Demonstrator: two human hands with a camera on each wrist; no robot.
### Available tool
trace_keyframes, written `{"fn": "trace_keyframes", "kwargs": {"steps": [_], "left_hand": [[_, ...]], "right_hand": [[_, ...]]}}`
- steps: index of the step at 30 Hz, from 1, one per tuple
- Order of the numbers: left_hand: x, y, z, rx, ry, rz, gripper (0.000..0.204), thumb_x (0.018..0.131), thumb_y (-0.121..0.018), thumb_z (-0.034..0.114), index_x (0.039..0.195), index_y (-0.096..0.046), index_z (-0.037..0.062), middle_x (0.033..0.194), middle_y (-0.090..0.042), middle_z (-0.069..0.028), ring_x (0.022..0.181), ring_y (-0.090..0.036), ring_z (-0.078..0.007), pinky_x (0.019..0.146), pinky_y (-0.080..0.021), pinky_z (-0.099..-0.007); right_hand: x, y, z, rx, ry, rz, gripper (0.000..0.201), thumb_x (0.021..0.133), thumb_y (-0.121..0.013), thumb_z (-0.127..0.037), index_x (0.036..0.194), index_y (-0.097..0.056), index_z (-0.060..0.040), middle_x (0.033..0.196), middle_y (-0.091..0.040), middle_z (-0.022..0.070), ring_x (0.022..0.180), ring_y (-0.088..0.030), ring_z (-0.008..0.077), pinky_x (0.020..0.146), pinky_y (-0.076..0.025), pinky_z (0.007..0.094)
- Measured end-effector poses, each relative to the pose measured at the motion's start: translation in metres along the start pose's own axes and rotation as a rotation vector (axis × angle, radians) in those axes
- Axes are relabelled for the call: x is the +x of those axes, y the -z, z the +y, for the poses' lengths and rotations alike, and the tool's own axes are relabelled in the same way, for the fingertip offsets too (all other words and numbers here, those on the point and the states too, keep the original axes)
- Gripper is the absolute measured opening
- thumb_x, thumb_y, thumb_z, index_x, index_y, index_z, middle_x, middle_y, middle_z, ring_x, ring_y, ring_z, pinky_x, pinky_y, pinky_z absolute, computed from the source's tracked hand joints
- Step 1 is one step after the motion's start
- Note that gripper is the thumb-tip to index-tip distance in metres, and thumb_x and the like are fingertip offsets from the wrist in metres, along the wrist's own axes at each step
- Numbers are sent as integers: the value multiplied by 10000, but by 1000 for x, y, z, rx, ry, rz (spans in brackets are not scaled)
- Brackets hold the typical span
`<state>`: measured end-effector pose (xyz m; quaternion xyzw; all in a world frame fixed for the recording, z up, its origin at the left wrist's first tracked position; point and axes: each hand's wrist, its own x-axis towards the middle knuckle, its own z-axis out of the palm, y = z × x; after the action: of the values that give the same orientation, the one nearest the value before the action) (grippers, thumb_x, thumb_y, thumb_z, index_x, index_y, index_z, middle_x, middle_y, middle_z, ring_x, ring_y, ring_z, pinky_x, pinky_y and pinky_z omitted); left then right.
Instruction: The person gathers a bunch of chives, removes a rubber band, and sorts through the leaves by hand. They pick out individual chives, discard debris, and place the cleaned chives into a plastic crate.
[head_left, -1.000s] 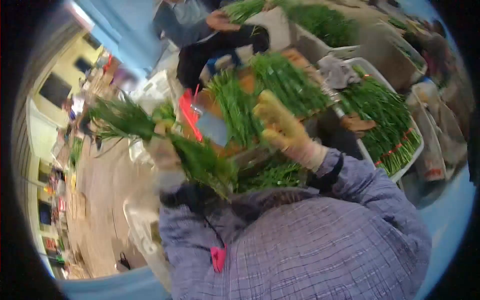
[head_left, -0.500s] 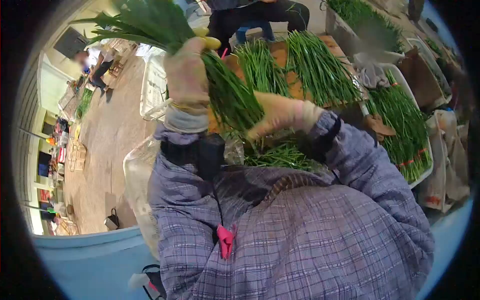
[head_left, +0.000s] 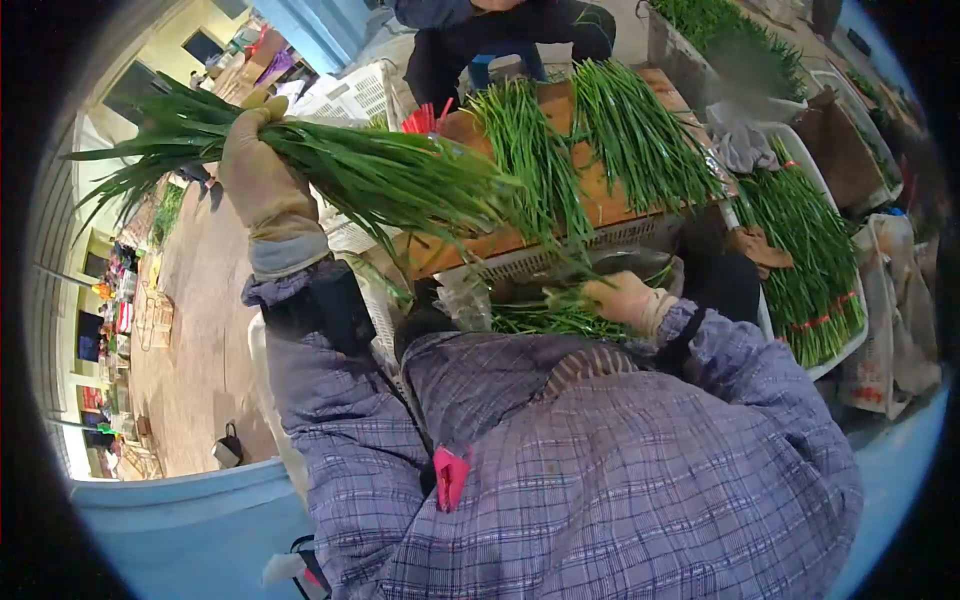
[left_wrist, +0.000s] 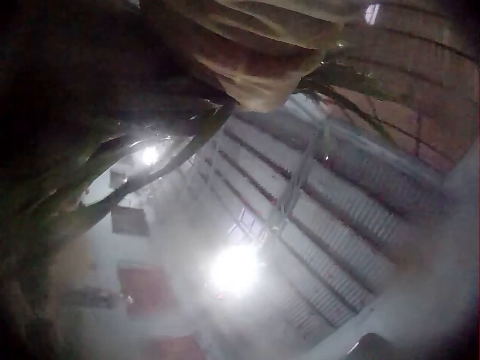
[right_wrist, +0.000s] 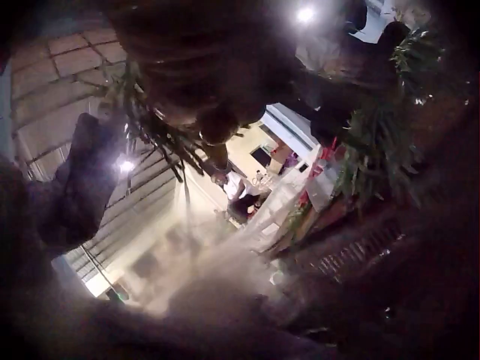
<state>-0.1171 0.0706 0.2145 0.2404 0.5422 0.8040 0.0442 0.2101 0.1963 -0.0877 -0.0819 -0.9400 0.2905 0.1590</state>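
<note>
The beige cloth glove on the left hand (head_left: 262, 185) looks matt and worn, gripping a bundle of smooth, slightly glossy green chives (head_left: 370, 180). At two o'clock lies a bare brown wooden board (head_left: 600, 195) over what seems a white plastic lattice crate (head_left: 560, 258). The purple checked cloth sleeve (head_left: 330, 400) looks soft.

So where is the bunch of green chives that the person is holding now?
In the head view, the bunch of chives is raised at upper left, gripped by the gloved left hand, above the wooden board.
</note>
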Motion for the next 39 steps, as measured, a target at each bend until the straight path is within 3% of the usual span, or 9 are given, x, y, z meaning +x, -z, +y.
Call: {"fn": "trace_keyframes", "kwargs": {"steps": [2,3,6,9,16,24,34,36,39], "left_hand": [[0,-4,-3,10,-66,61,162,826,-553,134,863,-636,1,761,-596,-79,625,-577,-199,561,-484,-307],[-1,-4,-6,37,-80,96,197,816,-567,125,910,-654,-25,795,-614,-84,680,-594,-202,624,-493,-308],[-6,-5,-14,173,-200,50,233,787,-610,127,925,-673,-50,846,-637,-88,750,-603,-199,695,-483,-304],[-18,-27,-16,171,-172,65,231,801,-603,138,922,-700,-34,888,-651,-85,793,-589,-185,745,-461,-295],[-29,-62,-22,9,-97,52,261,753,-612,168,787,-678,-82,767,-616,-99,668,-575,-198,638,-458,-307],[-45,-69,-14,120,-96,6,291,782,-607,187,814,-676,-94,785,-627,-123,666,-593,-217,629,-479,-312],[-28,-55,-23,11,-116,30,260,783,-595,135,851,-645,-111,775,-609,-126,630,-589,-214,607,-487,-319],[-29,-58,-27,-31,-33,35,267,780,-592,153,820,-650,-105,776,-612,-117,618,-582,-209,599,-481,-309],[-32,-65,-31,19,-51,25,276,779,-583,162,807,-656,-103,771,-614,-109,628,-583,-205,602,-476,-302]], "right_hand": [[-13,-4,13,-321,-271,-704,491,752,-752,-317,1123,-607,-31,1016,-666,141,895,-657,299,752,-519,355],[-4,6,6,-323,-268,-701,491,752,-752,-317,1123,-607,-31,1016,-666,141,895,-657,299,752,-519,355],[50,67,-59,194,-477,-364,484,791,-734,-335,1102,-622,18,981,-676,145,904,-660,272,779,-518,325],[91,70,-113,431,161,228,252,867,-617,-228,1078,-654,-95,924,-684,135,800,-674,283,693,-528,365],[160,36,-130,-201,-135,-162,244,860,-534,-196,1038,-614,-50,920,-671,148,816,-650,340,629,-510,437],[165,5,-92,-157,-2,628,335,876,-564,-406,1016,-620,-107,935,-665,159,893,-634,350,815,-501,429],[66,-2,-55,-114,-167,-194,237,910,-533,-296,1069,-618,-141,908,-665,107,807,-641,321,677,-510,410],[69,14,-86,196,57,274,214,877,-587,-228,1072,-611,-144,835,-650,122,783,-637,314,638,-506,395],[92,26,-102,199,4,376,191,845,-629,-190,1023,-613,-122,830,-657,106,764,-646,294,639,-509,368]]}}
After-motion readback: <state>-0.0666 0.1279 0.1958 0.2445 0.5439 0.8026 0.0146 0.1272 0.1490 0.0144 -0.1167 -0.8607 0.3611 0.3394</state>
